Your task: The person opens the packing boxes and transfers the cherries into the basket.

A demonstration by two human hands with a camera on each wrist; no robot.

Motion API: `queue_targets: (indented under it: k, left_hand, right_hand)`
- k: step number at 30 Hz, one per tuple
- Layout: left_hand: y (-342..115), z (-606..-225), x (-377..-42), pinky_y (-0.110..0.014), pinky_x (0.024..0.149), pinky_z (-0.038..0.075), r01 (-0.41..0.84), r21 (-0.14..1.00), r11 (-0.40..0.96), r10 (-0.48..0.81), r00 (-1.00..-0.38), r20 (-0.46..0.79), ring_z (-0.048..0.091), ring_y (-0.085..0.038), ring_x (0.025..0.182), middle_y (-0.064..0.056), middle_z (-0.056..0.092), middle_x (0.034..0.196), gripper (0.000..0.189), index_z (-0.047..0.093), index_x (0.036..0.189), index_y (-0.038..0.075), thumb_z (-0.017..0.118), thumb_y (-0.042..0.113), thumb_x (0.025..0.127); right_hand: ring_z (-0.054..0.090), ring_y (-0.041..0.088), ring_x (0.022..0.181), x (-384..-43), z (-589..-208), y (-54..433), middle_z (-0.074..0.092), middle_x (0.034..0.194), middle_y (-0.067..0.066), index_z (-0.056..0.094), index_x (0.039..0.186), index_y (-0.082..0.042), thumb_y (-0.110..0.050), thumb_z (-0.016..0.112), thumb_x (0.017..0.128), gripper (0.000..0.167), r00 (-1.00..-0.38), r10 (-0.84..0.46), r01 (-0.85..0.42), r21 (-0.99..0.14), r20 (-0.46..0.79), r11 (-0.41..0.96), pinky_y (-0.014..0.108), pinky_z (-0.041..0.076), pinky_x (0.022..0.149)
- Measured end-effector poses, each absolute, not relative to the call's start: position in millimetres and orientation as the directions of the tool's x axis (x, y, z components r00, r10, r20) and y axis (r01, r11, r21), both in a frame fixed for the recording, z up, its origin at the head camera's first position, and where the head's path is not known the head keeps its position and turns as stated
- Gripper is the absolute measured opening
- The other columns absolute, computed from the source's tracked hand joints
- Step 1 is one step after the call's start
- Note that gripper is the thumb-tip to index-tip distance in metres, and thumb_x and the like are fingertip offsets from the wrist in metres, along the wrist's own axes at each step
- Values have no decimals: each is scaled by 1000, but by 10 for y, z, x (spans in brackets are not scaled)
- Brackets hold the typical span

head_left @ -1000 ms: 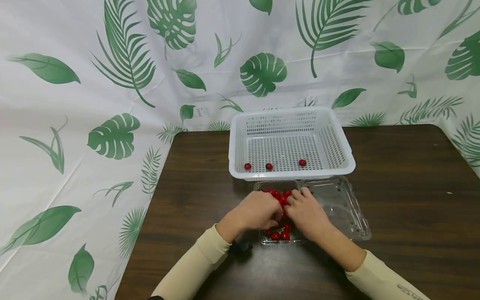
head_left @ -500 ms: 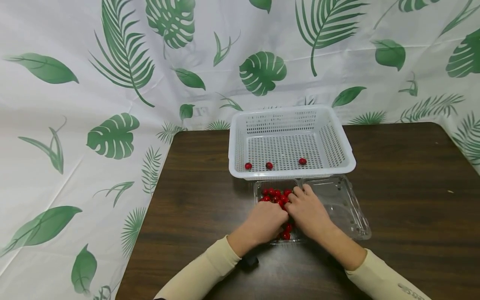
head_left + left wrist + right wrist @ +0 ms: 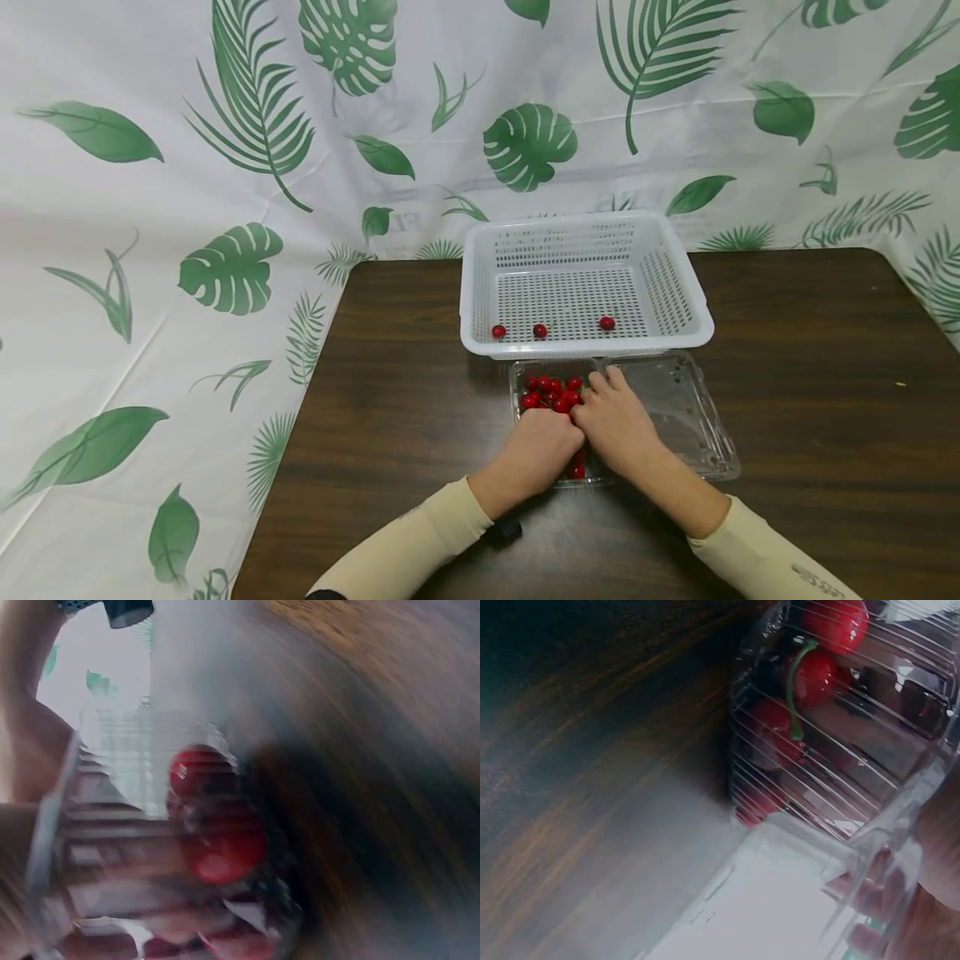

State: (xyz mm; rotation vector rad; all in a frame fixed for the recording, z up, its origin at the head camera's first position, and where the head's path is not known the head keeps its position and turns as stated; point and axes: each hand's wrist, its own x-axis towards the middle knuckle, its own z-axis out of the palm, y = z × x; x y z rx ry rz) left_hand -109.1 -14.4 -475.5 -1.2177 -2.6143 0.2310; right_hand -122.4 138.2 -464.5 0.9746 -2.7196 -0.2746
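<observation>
Red cherries lie in the base of a clear plastic clamshell box, its lid folded out to the right. My left hand reaches into the box's near part, back upward. Through the box wall in the left wrist view, its fingers show blurred beside cherries; whether they pinch one is hidden. My right hand grips the box at the hinge side, fingers bent over the edge. In the right wrist view a green-stemmed cherry shows behind the ribbed wall.
Directly behind the box stands a white perforated basket with 3 cherries on its floor. A small dark object is under my left wrist. A leaf-print cloth hangs behind the brown table.
My left hand has moved right and toward me inside the box, uncovering cherries at the far left and covering those at the near side. The right hand stays almost still.
</observation>
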Motion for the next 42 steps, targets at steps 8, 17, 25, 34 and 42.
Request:
queue_targets:
  k: [8, 17, 25, 34, 42]
  left_hand:
    - [-159, -4746, -1094, -30, 42, 42, 724, -214, 656, 754, -640, 147, 55, -13, 51, 8, 59, 59, 24, 64, 61, 26, 71, 16, 82]
    - [-192, -4754, -1050, -31, 42, 42, 669, -224, 709, 705, -673, 223, 55, -12, 50, 7, 57, 57, 25, 65, 60, 25, 71, 17, 83]
    - [-214, -4730, -1040, -30, 43, 42, 691, -187, 698, 714, -656, 245, 54, -14, 52, 7, 59, 60, 24, 66, 60, 26, 70, 15, 81]
    - [-255, -4654, -1029, -29, 45, 43, 695, -113, 710, 700, -683, 209, 57, -14, 56, 8, 63, 69, 16, 67, 67, 25, 71, 17, 80]
    - [-352, -4591, -1048, -27, 45, 43, 709, -38, 705, 698, -682, 218, 59, -12, 59, 7, 60, 71, 10, 69, 74, 25, 71, 22, 84]
  right_hand:
    - [43, 28, 75, -1221, -4655, 1398, 58, 65, 6, 58, 53, -15, -5, 79, 72, 29, -748, -644, -595, 268, 160, 758, 48, 30, 80]
    - [41, 29, 76, -1223, -4680, 1407, 57, 63, 5, 55, 52, -16, -5, 78, 72, 32, -737, -651, -606, 250, 182, 755, 50, 30, 82]
    - [46, 32, 80, -1239, -4710, 1444, 57, 69, 5, 61, 62, -12, -15, 73, 66, 12, -725, -640, -618, 171, 254, 767, 55, 33, 88]
    - [47, 29, 76, -1240, -4668, 1458, 58, 68, 2, 65, 61, -12, -14, 67, 70, 9, -749, -572, -586, 68, 335, 807, 53, 34, 85]
    - [46, 24, 72, -1193, -4518, 1510, 59, 68, -2, 70, 62, -17, -12, 69, 72, 11, -776, -481, -557, -86, 408, 826, 55, 34, 88]
